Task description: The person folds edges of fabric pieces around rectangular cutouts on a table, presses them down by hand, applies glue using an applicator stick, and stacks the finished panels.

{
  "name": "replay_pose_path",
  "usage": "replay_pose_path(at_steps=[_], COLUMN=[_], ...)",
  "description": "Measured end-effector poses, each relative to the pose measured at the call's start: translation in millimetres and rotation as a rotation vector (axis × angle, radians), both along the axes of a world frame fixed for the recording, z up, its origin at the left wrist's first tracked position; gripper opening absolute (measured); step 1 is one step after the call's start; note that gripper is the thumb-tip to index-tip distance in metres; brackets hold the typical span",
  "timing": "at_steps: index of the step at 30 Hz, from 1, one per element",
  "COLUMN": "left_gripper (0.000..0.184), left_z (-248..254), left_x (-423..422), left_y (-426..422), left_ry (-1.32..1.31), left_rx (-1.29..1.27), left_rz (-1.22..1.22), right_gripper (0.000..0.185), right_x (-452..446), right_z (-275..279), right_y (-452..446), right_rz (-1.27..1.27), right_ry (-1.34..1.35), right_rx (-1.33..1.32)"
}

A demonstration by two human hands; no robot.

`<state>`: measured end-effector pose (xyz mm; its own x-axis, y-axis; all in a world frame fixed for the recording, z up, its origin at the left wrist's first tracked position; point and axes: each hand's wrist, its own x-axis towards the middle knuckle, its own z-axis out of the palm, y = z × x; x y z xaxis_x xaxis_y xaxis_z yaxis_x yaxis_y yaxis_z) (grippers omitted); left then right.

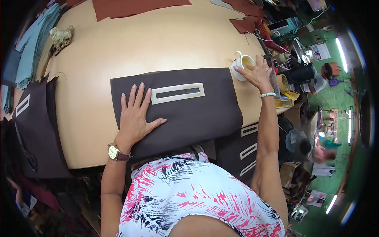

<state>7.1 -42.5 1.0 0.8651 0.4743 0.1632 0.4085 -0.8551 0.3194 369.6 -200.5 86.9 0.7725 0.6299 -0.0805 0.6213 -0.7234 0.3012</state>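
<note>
My left hand (136, 112), wearing a watch, lies flat with fingers spread on a folded dark brown fabric panel (189, 122). Just right of its fingertips is a white rectangular frame (177, 100) around a narrow dark slot in the panel. My right hand (258, 75), with a beaded bracelet, is at a white cup (238, 62) holding something yellowish. Its fingers are apart; the thumb is by the near rim and the index finger reaches into the cup's mouth. Whether a fingertip touches the contents cannot be made out.
More dark panels with white frames hang over the table edge at left (37, 118) and below right (237, 154). Scissors (25, 148) lie on the left panel. Blue-grey fabric (35, 47) and rust-red pieces (134, 8) are farther back. A red basket (268, 37) stands at right.
</note>
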Motion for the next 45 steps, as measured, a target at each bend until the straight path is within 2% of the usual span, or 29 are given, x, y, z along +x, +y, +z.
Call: replay_pose_path(at_steps=[3,6,9,10,13,17,20,23,25,28,31,34,40,45], left_gripper=[0.092,0.091,0.091,0.091,0.091,0.092,0.090,0.090,0.091,0.091,0.091,0.090,0.090,0.090], left_z=[1.5,-1.0,-2.0,-2.1,-1.6,-0.6,-3.6,-4.7,-3.1,-3.6,-2.7,-1.7,0.6,-1.2], left_x=[-0.2,0.1,0.6,0.3,1.4,-0.3,-0.7,-0.9,-0.3,0.0,0.1,1.2,1.7,1.6], left_y=[-0.3,-0.1,-0.2,-0.3,-0.9,-0.4,-1.3,-0.8,-0.6,-0.6,-1.2,-0.4,-1.0,-1.0], left_ry=[0.035,0.000,0.000,0.005,0.018,0.038,-0.011,-0.023,0.016,0.015,0.017,0.024,0.038,0.016], left_rx=[-0.015,-0.003,0.002,0.001,-0.003,-0.006,0.007,0.006,-0.007,-0.006,-0.009,-0.006,0.006,0.011], left_rz=[0.004,0.002,0.004,0.005,0.005,0.014,0.004,0.003,0.006,-0.003,-0.008,-0.013,-0.025,-0.033], right_gripper=[0.079,0.069,0.051,0.038,0.040,0.051,0.042,0.050,0.059,0.066,0.063,0.055,0.048,0.047], right_x=[5.2,23.3,13.8,7.8,-14.6,-32.7,-64.4,-112.9,-139.8,-166.8,-171.6,-174.4,-191.2,-198.5], right_z=[-12.0,-9.2,5.8,7.2,12.3,2.9,-1.4,-17.7,-41.8,-64.5,-73.1,-72.0,-73.1,-70.7], right_y=[1.3,-8.4,-29.0,-34.4,-49.0,-55.0,-46.9,-31.7,-23.0,-13.1,-6.4,-1.5,7.6,5.5], right_rz=[-0.016,0.067,0.134,0.141,0.180,0.182,0.286,0.491,0.497,0.305,0.249,0.283,0.279,0.295], right_ry=[0.036,-0.046,-0.156,-0.213,-0.207,-0.207,-0.114,0.033,0.258,0.534,0.483,0.172,-0.180,-0.183], right_rx=[-0.037,0.114,0.478,0.434,0.132,0.042,0.109,0.454,0.569,0.606,0.505,0.354,0.054,0.087])
